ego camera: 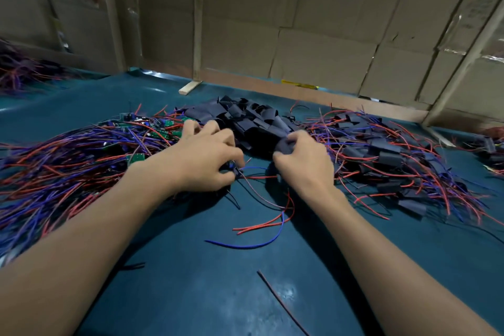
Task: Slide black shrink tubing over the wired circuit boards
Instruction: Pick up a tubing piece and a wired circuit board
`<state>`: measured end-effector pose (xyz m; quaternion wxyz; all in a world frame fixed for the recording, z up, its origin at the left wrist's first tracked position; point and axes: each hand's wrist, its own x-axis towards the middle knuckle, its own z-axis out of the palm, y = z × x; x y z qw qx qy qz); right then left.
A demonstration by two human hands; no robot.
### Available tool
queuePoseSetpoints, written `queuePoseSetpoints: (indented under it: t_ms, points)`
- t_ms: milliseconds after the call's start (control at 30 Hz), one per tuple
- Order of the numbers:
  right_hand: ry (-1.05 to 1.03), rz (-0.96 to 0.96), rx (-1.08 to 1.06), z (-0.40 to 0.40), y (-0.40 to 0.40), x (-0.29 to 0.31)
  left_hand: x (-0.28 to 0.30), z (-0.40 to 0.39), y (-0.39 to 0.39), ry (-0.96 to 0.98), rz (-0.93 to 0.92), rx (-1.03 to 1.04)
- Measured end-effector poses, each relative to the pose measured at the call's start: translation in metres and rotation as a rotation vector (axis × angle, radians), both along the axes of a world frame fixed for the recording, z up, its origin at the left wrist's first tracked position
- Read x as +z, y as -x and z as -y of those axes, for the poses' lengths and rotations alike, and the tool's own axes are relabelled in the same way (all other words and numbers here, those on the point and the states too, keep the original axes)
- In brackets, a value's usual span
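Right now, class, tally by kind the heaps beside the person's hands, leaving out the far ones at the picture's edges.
Heap of bare wired boards: 1
Heap of loose black tubing: 1
Heap of sleeved boards: 1
Total: 3

A small electronics assembly workshop, improvised and piecework in feel.

A table point(191, 267) under a teal sheet carries bulk heaps: red and blue wired circuit boards point(81, 155) left of a central pile of cut black shrink tubing point(253, 117), sleeved units point(395, 155) right of it. Flattened cardboard panels point(313, 22) on rough wooden battens wall the table behind the tubing.
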<state>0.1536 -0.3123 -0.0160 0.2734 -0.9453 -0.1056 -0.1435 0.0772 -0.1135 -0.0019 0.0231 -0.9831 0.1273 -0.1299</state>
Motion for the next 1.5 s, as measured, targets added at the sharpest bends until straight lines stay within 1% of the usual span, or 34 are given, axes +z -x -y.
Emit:
queuePoseSetpoints:
  t_ms: [100, 133, 233, 267, 300, 333, 367, 400, 433, 467, 500, 533, 567, 600, 633, 700, 733, 767, 833, 867, 900, 967, 1033, 1100, 1200, 1267, 1367, 1500]
  points:
    - [-0.103, 0.345, 0.039, 0.016, 0.008, 0.009, -0.001, -0.001, -0.002, 0.067, 0.132, -0.064]
    - [-0.179, 0.404, 0.045, 0.019, 0.011, 0.013, -0.001, 0.0, -0.003, 0.077, 0.169, -0.08]
    - [-0.492, 0.414, 0.059, 0.026, 0.009, 0.024, 0.005, 0.007, 0.001, 0.186, 0.354, -0.207]
    - [-0.589, 0.41, 0.034, 0.028, 0.007, 0.026, 0.008, 0.012, 0.004, 0.25, 0.437, -0.264]
    - [-0.688, 0.417, -0.01, 0.031, 0.003, 0.029, 0.011, 0.017, 0.006, 0.363, 0.528, -0.306]
    - [-0.785, 0.436, -0.063, 0.034, 0.0, 0.03, 0.014, 0.023, 0.007, 0.556, 0.617, -0.322]
    - [-0.864, 0.457, -0.11, 0.038, -0.003, 0.031, 0.019, 0.029, 0.009, 0.828, 0.675, -0.321]
    - [-0.887, 0.462, -0.146, 0.042, -0.005, 0.029, 0.024, 0.035, 0.011, 1.148, 0.664, -0.322]
    - [-0.846, 0.464, -0.166, 0.046, -0.007, 0.025, 0.03, 0.039, 0.014, 1.475, 0.583, -0.357]
    - [-0.74, 0.46, -0.168, 0.05, -0.007, 0.02, 0.034, 0.043, 0.014, 1.767, 0.432, -0.416]
    - [-0.627, 0.452, -0.144, 0.052, -0.009, 0.013, 0.036, 0.045, 0.014, 1.985, 0.257, -0.446]
    - [-0.565, 0.424, -0.083, 0.051, -0.009, 0.01, 0.037, 0.045, 0.014, 2.114, 0.112, -0.421]
    - [-0.571, 0.373, 0.008, 0.048, -0.01, 0.009, 0.035, 0.047, 0.013, 2.175, 0.003, -0.369]
    - [-0.625, 0.274, 0.122, 0.043, -0.008, 0.012, 0.032, 0.049, 0.013, 2.198, -0.072, -0.317]
    - [-0.728, 0.129, 0.255, 0.036, -0.006, 0.016, 0.028, 0.051, 0.012, 2.206, -0.125, -0.278]
    - [-0.935, -0.242, 0.512, 0.023, 0.002, 0.023, 0.02, 0.054, 0.006, 2.203, -0.175, -0.212]
    - [-0.979, -0.402, 0.602, 0.018, 0.007, 0.026, 0.016, 0.054, 0.005, 2.205, -0.175, -0.186]
    - [-0.981, -0.526, 0.666, 0.015, 0.01, 0.029, 0.014, 0.053, 0.003, 2.215, -0.166, -0.166]
    - [-0.959, -0.632, 0.741, 0.017, 0.016, 0.033, 0.011, 0.051, -0.001, 2.263, -0.145, -0.129]
    - [-0.955, -0.633, 0.752, 0.021, 0.017, 0.035, 0.011, 0.049, -0.002, 2.302, -0.145, -0.109]
    - [-0.926, -0.594, 0.738, 0.028, 0.019, 0.036, 0.011, 0.047, -0.003, 2.355, -0.156, -0.096]
    - [-0.764, -0.404, 0.651, 0.045, 0.024, 0.031, 0.012, 0.043, -0.004, 2.503, -0.219, -0.101]
    - [-0.61, -0.209, 0.558, 0.061, 0.034, 0.017, 0.013, 0.041, -0.005, 2.643, -0.262, -0.159]
    - [-0.488, -0.083, 0.532, 0.064, 0.046, 0.005, 0.016, 0.038, -0.005, 2.703, -0.248, -0.216]
    - [-0.337, 0.046, 0.549, 0.05, 0.059, 0.0, 0.021, 0.035, -0.001, 2.693, -0.187, -0.279]
    - [-0.27, 0.089, 0.542, 0.042, 0.065, 0.003, 0.024, 0.034, 0.002, 2.669, -0.155, -0.323]
    - [-0.187, 0.047, 0.54, 0.039, 0.075, 0.002, 0.027, 0.036, 0.005, 2.647, -0.11, -0.346]
    - [-0.126, 0.014, 0.559, 0.037, 0.078, 0.002, 0.027, 0.043, 0.007, 2.598, -0.11, -0.346]
